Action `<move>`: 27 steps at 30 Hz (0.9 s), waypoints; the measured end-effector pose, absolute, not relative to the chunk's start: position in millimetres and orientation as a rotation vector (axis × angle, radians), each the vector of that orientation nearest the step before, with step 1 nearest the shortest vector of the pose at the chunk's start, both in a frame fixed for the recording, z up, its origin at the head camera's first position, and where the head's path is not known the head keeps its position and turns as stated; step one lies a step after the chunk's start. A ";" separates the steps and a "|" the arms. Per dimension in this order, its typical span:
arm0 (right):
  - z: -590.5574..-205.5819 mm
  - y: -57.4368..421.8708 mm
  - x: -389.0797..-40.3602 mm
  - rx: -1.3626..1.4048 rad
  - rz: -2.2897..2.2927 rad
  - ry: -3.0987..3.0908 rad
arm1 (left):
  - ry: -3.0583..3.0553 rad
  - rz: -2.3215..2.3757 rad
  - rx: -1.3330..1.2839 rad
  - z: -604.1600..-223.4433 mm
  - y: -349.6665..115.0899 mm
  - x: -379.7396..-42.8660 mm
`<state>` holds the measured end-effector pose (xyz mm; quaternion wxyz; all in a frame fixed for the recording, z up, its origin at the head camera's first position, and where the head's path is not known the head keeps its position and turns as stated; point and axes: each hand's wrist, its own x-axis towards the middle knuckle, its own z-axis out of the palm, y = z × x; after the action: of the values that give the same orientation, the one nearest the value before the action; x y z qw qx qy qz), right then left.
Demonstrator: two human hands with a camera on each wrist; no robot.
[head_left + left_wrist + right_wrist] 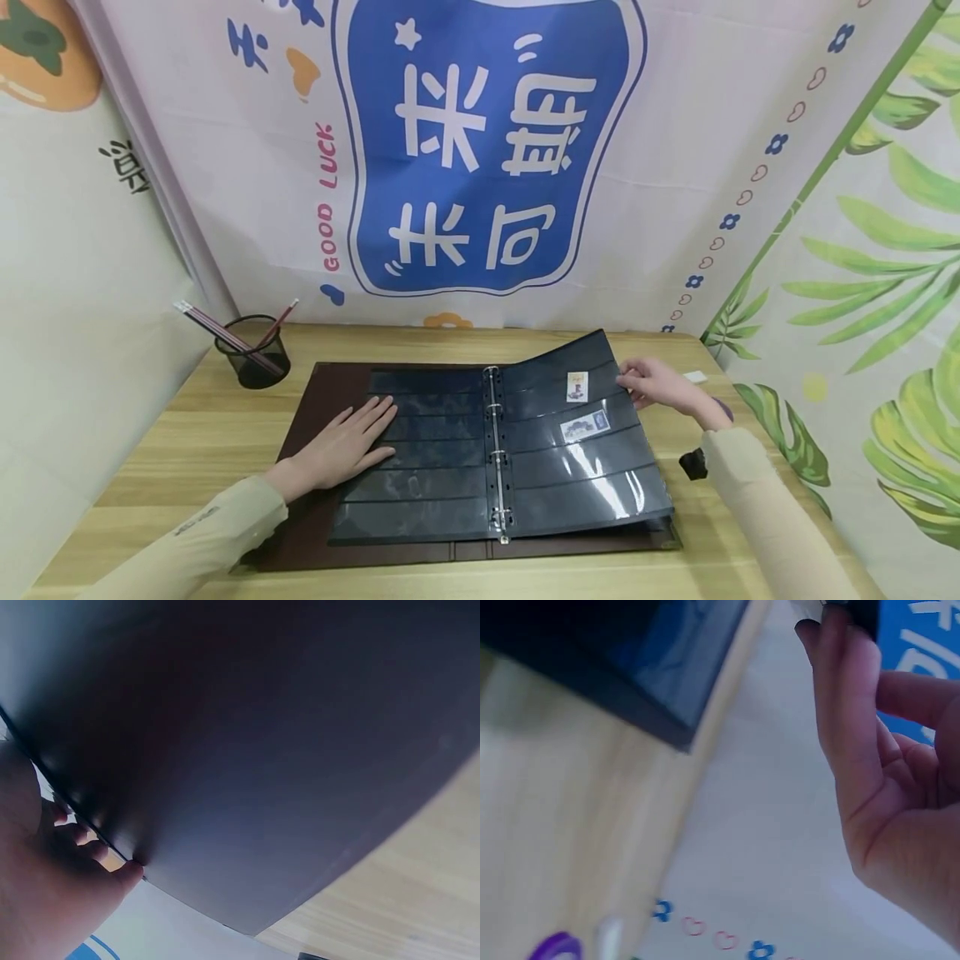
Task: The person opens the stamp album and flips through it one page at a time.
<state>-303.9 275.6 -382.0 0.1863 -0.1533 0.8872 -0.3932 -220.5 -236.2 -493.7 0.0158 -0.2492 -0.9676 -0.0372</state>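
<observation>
A ring-bound stamp album with a dark brown cover [330, 383] lies open on the table. Its left black page [442, 475] lies flat in the rings. My left hand [348, 442] rests on that page's left side with straight, spread fingers; the left wrist view shows the hand [67, 877] along the dark cover's edge. With my right hand [654, 385] I pinch the outer edge of the right black page [532, 442], which is lifted and tilted. Two stamps, one upright [577, 387] and one wide [585, 426], sit in its strips. In the right wrist view, my hand's [877, 765] fingertips are partly cut off.
A black mesh pen holder [258, 367] with pencils stands at the back left. Right of the album lie a small black object [693, 464], a white piece [695, 377] and a purple ring-shaped thing [557, 949]. A printed cloth [495, 150] hangs behind the table.
</observation>
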 end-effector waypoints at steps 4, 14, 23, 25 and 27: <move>-363.1 264.7 -302.5 -0.464 -1.086 2.555 | -3.009 -0.123 -0.778 -491.9 -236.2 -220.6; -329.6 237.2 -298.6 -0.545 -1.035 2.710 | -3.030 -0.145 -0.777 -491.8 -236.1 -219.4; -306.7 218.1 -299.8 -0.549 -1.075 2.670 | -3.015 -0.127 -0.770 -494.6 -237.1 -220.7; -304.1 213.8 -301.5 -0.538 -1.081 2.664 | -3.011 -0.125 -0.772 -494.6 -237.2 -221.1; -301.3 209.7 -302.8 -0.524 -1.074 2.665 | -3.014 -0.127 -0.774 -494.4 -237.1 -221.1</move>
<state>-302.8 209.7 -301.3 0.1104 -0.1784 0.9068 -0.3656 -221.1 -237.1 -494.4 0.0138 -0.2485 -0.9677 -0.0407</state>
